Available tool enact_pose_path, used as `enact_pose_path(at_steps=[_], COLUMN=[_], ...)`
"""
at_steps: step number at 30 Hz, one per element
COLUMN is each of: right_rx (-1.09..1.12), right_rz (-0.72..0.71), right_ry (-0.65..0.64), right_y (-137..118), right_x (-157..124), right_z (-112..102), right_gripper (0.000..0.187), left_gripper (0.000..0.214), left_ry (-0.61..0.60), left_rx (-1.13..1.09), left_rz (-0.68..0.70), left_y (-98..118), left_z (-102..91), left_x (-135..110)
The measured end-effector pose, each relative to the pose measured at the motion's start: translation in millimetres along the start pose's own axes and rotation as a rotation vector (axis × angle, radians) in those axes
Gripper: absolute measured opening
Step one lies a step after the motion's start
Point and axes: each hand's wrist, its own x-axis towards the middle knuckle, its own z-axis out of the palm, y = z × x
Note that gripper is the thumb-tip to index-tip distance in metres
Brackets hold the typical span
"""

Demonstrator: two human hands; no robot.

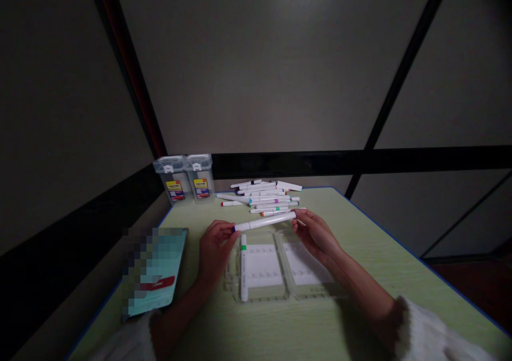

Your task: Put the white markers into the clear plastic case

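A white marker (264, 222) with dark ends is held up between both hands, tilted slightly up to the right. My left hand (216, 248) pinches its left end, and the fingers of my right hand (316, 235) close on its right end. Below it lies an open clear plastic case (288, 291) with white inserts in both halves. One white marker with a green band (244, 270) rests upright along the left side of the case. Behind my hands, several more white markers (264, 193) with variously coloured ends lie in a loose pile.
Two clear lidded containers (176, 182) with yellow labels stand at the back left, against the wall (276, 73). A tablet-like device (160, 270) with a partly blurred screen lies left of my left hand. The pale green table (372, 254) has a blue edge.
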Motion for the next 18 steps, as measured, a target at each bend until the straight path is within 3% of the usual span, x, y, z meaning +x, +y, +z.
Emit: enact_pose_path(at_steps=[9,18], right_rx=[-0.001,-0.078], right_rz=[0.026,0.017], right_ry=[0.019,0.028], right_y=[-0.4,-0.2], right_x=[-3.1,-5.9], right_z=[2.1,2.6], right_gripper=[0.020,0.026], left_gripper=[0.010,0.011], left_ry=[-0.083,-0.180], left_rx=[-0.081,-0.059], left_rz=[-0.110,-0.020], left_y=[1.5,-0.9], left_z=[2.0,2.3], left_x=[-2.1,-6.0])
